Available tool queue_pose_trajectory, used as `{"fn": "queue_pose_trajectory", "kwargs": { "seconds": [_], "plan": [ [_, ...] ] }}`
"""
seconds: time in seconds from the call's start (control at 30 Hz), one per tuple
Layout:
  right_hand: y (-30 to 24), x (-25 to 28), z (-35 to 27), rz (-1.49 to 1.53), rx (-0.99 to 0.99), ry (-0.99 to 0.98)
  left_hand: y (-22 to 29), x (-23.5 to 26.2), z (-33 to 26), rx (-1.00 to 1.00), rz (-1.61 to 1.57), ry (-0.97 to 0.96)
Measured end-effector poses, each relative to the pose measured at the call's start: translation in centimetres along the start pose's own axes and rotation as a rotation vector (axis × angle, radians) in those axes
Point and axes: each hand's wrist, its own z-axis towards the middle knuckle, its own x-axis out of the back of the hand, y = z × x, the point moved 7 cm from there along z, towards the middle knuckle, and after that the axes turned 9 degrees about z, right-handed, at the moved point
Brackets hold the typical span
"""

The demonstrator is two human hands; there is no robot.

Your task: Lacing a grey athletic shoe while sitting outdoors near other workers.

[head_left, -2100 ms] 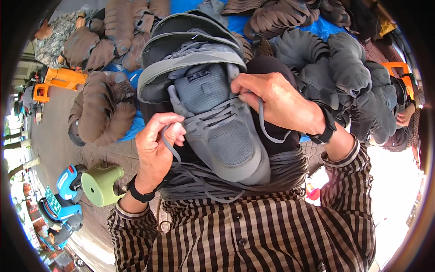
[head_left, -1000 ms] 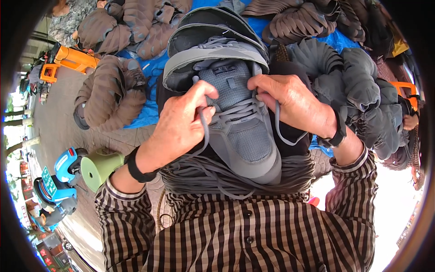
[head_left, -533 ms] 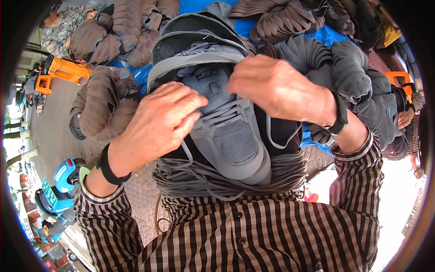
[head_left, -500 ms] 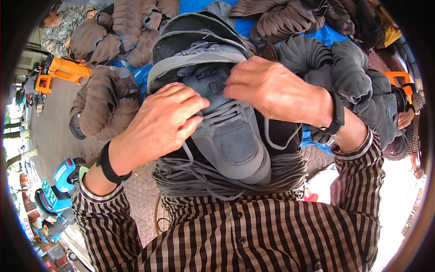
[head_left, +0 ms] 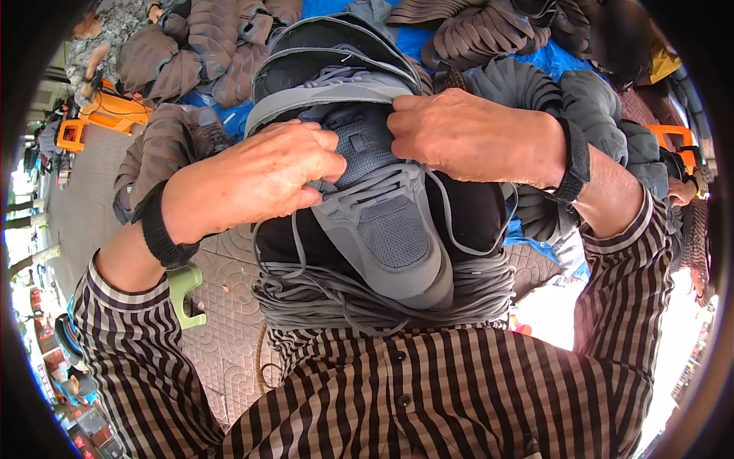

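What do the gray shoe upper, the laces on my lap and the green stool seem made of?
Shoe upper: mesh at the toe, by its fine grid, edged in smooth matte material, perhaps synthetic leather. Laces: probably woven textile, dull and limp in loops. Green stool: likely molded plastic, given its even color and rounded edges.

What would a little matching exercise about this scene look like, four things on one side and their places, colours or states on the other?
Things:
1. Shoe upper
2. Cord bundle
3. Stool beside the left sleeve
4. Ground sheet

Descriptions:
A. Light green
B. Blue
C. Between the left hand and right hand
D. Grey, in loose loops

Pairs: 1-C, 2-D, 3-A, 4-B
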Motion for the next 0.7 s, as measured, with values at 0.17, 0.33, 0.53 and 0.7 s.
{"fn": "queue_pose_trajectory", "kwargs": {
  "seconds": [0.17, 0.33, 0.53, 0.7],
  "plan": [
    [-0.2, 0.0, -0.1, -0.023, 0.068, 0.034, -0.3, -0.5, 0.1, 0.019, -0.042, 0.012],
    [1.1, 0.3, -0.2, 0.135, -0.036, -0.043, -0.5, -1.1, -0.1, 0.059, -0.058, 0.015],
    [0.4, -0.1, 0.5, 0.030, -0.019, -0.110, -0.9, -1.2, 0.2, 0.091, -0.077, -0.043],
    [0.5, -1.0, 0.7, -0.050, -0.021, -0.099, -1.2, -1.3, 0.1, 0.118, -0.096, -0.071]
  ]
}}
